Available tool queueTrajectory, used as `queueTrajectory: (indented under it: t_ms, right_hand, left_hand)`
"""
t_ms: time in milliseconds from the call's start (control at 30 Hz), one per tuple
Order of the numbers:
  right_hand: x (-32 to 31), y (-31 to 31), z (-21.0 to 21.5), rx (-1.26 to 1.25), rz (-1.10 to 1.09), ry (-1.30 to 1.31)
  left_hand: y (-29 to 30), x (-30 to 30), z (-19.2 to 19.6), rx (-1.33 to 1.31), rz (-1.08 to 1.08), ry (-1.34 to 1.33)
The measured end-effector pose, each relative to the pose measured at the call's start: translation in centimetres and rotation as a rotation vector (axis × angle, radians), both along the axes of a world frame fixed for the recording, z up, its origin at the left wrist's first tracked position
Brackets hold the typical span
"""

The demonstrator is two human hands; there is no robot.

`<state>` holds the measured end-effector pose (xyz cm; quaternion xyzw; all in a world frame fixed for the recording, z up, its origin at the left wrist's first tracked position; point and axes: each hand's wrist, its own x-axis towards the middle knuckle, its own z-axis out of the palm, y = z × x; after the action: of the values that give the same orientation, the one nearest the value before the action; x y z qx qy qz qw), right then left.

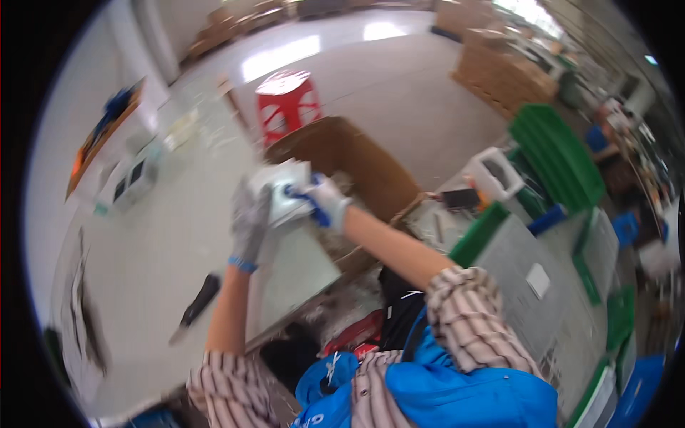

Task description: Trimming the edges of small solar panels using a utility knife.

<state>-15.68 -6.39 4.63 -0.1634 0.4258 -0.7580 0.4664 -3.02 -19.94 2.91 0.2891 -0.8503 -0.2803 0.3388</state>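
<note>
Both my hands wear whitish gloves and meet over the table's right edge, beside a cardboard box. Between them is a pale white, flat squarish piece (287,184), blurred, so its exact kind cannot be made out. My left hand (250,220), with a blue cuff band, grips its left side. My right hand (325,201), whose glove shows blue at the fingers, closes on its right side. A black-handled knife (200,300) lies on the white table (160,264), left of my left forearm. The open brown cardboard box (374,167) stands just beyond my right hand.
A red stool (289,107) stands beyond the box. At left, a white device with dark windows (130,180) sits near an orange-edged bin (107,139). Green crates (556,153) and a grey board (524,285) crowd the right. Stacked cartons (503,71) are farther back.
</note>
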Motion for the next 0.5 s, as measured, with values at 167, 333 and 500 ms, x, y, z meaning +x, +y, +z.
queueTrajectory:
  t_ms: [167,333,500]
  right_hand:
    - [1.7,2.1,-4.4,-0.012,-0.378,0.585]
    - [6.1,5.8,-2.7,-0.191,-0.208,0.860]
    - [6.3,6.4,-2.7,-0.267,0.009,0.956]
  left_hand:
    - [2.8,2.9,1.9,0.378,-0.338,-0.106]
    - [9.5,8.1,6.1,0.456,-0.469,0.138]
    - [11.2,11.4,4.2,0.141,-0.155,0.158]
